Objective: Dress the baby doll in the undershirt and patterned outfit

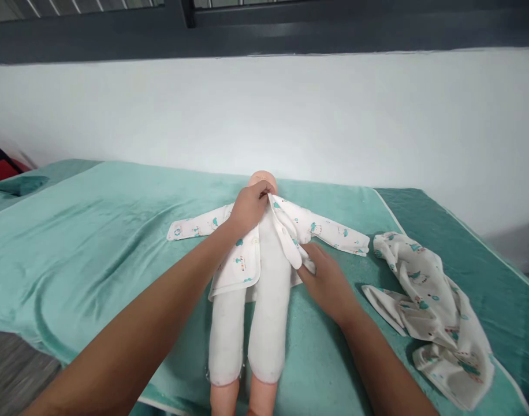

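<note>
Working on a green blanket [117, 219], backed by a white wall [264, 115] below a dark window frame [334, 32]. Can't tell bed from tabletop under the cover. Got plenty of open blanket at left, down to a draped edge over grey floor [17, 358]. Tighter at right: loose printed garment [438, 323] bunched up near the sleeve end. Have the doll [271, 260] flat mid-blanket, head toward wall, lower legs running out of frame. Shirt [236, 266] around its torso, front parted, sleeves spread both ways. With left hand [250, 209], pinching shirt neckline in a narrow grip; with right hand [327, 283], gripping front flap lower down, also narrow. Soft pile on blanket. Thin white cloth with small teal prints, rounded front corners. Padded-looking white legs above smooth pinkish shins.
</note>
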Demonstrator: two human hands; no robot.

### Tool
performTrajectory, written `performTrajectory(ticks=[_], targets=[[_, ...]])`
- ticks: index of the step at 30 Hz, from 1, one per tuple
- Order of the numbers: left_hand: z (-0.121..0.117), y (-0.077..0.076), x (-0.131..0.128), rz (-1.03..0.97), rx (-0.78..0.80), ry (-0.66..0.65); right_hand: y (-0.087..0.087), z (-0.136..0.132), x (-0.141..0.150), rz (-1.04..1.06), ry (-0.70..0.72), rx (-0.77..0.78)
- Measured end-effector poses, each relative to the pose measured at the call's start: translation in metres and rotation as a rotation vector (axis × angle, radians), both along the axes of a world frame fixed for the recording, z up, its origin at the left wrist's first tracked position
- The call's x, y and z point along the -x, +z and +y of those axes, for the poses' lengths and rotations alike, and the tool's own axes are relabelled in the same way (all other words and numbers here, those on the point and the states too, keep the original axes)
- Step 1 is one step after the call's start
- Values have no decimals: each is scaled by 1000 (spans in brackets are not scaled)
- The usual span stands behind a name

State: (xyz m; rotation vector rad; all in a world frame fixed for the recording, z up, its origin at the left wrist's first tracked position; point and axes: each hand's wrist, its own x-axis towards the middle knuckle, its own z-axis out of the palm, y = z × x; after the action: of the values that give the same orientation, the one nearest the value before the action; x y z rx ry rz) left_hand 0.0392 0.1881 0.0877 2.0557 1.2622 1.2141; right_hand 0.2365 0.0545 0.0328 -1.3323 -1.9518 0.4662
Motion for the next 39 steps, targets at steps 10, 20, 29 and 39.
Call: performTrajectory(ticks=[10,20,29,39], targets=[[-4,-7,1,-148,38,144,25,-19,1,304,488,225],[-2,-8,6,-186,151,207,22,-12,-10,428,454,223],[-29,1,6,-62,223,171,11,-14,7,185,421,5],[-91,2,19,-245,362,54,15,-9,4,314,445,-121]])
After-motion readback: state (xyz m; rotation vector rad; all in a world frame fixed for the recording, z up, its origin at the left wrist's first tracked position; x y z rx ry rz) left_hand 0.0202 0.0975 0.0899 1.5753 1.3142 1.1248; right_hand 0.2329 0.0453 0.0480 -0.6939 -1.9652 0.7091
